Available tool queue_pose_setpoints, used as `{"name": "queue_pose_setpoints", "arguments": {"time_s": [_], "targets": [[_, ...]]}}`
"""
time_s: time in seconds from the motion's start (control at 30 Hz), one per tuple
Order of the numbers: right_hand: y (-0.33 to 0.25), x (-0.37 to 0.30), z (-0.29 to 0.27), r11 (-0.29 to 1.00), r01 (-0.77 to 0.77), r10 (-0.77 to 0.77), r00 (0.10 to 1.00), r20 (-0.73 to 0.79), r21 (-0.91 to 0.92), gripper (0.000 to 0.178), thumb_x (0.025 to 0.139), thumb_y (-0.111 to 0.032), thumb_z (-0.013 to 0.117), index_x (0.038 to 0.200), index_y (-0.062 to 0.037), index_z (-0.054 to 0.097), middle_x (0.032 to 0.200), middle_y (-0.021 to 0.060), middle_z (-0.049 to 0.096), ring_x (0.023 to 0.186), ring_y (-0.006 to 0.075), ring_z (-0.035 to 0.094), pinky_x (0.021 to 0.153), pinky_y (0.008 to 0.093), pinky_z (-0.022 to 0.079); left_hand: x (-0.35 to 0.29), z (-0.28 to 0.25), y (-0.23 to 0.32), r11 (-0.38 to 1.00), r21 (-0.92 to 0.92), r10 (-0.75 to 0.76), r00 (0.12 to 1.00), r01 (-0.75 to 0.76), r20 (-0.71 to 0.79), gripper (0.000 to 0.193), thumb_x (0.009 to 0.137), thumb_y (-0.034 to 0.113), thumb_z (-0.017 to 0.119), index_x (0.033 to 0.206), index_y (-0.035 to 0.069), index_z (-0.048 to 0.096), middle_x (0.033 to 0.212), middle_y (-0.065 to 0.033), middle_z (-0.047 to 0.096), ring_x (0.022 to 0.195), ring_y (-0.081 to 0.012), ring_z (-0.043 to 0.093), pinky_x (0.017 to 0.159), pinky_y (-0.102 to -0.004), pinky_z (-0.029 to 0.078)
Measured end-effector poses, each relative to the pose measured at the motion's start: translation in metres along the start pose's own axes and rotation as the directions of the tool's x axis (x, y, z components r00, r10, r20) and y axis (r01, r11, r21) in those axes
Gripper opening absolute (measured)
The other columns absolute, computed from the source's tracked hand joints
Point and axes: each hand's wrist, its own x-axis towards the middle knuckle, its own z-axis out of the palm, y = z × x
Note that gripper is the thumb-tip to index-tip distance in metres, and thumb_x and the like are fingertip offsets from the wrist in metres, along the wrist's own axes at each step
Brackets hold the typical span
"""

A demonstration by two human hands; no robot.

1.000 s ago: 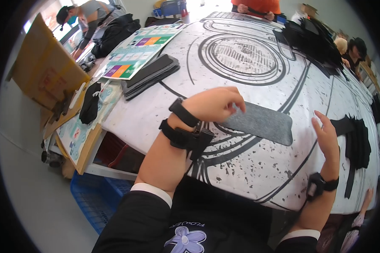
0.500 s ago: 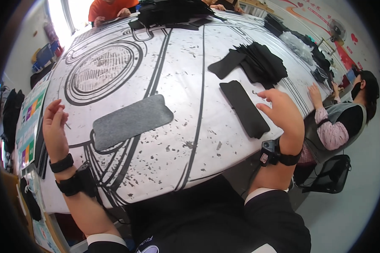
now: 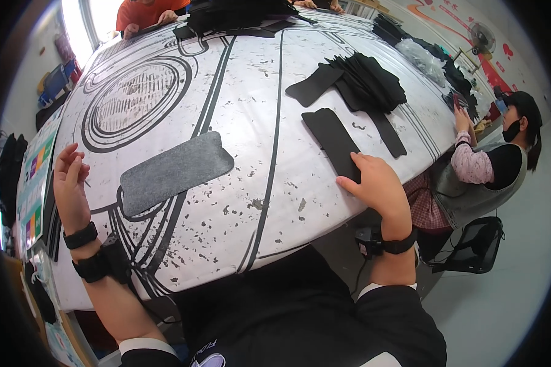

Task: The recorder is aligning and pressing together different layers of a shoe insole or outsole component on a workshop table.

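My right hand [image 3: 379, 186] lies over the near end of a long black felt pad [image 3: 329, 137], thumb along its left edge and fingers on its right. That near end is hidden under the hand. To the left, a grey felt pad [image 3: 177, 172] with rounded, notched ends lies flat on the table [image 3: 245, 214]. My left hand [image 3: 72, 183] is raised at the table's left side, apart from the pads, its fingers curled toward the thumb. Whatever may be between them is too small to make out.
A fanned stack of black pads [image 3: 370, 82] sits beyond my right hand, one pad jutting toward me. At the far edge is a big black pile [image 3: 239, 18]. A person [image 3: 496, 153] sits at the right; others work across the table. Clear plastic bags [image 3: 421, 61] lie far right.
My right hand has come down and toward me onto the black pad's near end, uncovering the jutting pad. My left hand stays raised. The seated person's hand has lifted off the table.
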Motion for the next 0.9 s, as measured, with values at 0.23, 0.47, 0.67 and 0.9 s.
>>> {"name": "queue_pose_setpoints", "arguments": {"time_s": [0.23, 0.47, 0.67, 0.9], "targets": [[-0.002, 0.011, -0.022, 0.777, -0.118, 0.325, 0.916, -0.234, 0.618, 0.058, 0.065, -0.003, 0.071, 0.117, -0.0068, 0.045, 0.081, 0.0094, 0.055, 0.071, 0.0183, 0.054, 0.068, 0.0276, 0.044, 0.003, 0.001, 0.000, 1.000, 0.001, -0.004, 0.998, 0.004, 0.060, 0.027, 0.086, 0.008, 0.053, 0.113, 0.005, 0.054, 0.093, 0.0005, 0.054, 0.073, -0.0056, 0.047, 0.073, -0.0182, 0.039], [-0.103, 0.045, -0.064, 0.125, 0.390, -0.080, 0.921, -0.382, 0.912, 0.019, 0.073, 0.012, 0.064, 0.087, 0.0001, 0.059, 0.085, 0.0012, 0.053, 0.078, 0.0065, 0.051, 0.069, 0.0180, 0.040, -0.012, 0.018, 0.018, 0.985, -0.173, 0.071, 0.953, -0.019, 0.295, 0.048, 0.087, 0.032, 0.056, 0.125, 0.005, 0.045, 0.117, -0.0103, 0.052, 0.095, -0.0163, 0.056, 0.084, -0.0302, 0.044], [-0.177, 0.095, -0.057, 0.253, 0.395, -0.310, 0.898, -0.312, 0.883, 0.014, 0.084, 0.002, 0.056, 0.097, -0.0008, 0.061, 0.088, 0.0029, 0.056, 0.083, 0.0093, 0.052, 0.074, 0.0198, 0.041, -0.022, 0.018, 0.020, 0.824, -0.500, 0.198, 0.691, 0.266, 0.695, 0.091, 0.074, 0.072, 0.044, 0.134, 0.005, 0.033, 0.124, -0.0170, 0.050, 0.111, -0.0349, 0.051, 0.091, -0.0483, 0.043], [-0.175, 0.110, -0.005, 0.004, 0.163, -0.140, 0.977, -0.161, 0.987, 0.020, 0.079, 0.000, 0.064, 0.098, 0.0013, 0.057, 0.089, 0.0057, 0.060, 0.082, 0.0103, 0.058, 0.075, 0.0217, 0.046, -0.030, 0.024, 0.024, 0.988, -0.066, -0.058, 0.734, 0.138, 0.677, 0.032, 0.090, 0.024, 0.055, 0.106, -0.004, 0.054, 0.094, -0.0074, 0.061, 0.086, -0.0198, 0.063, 0.077, -0.0300, 0.050]]}}
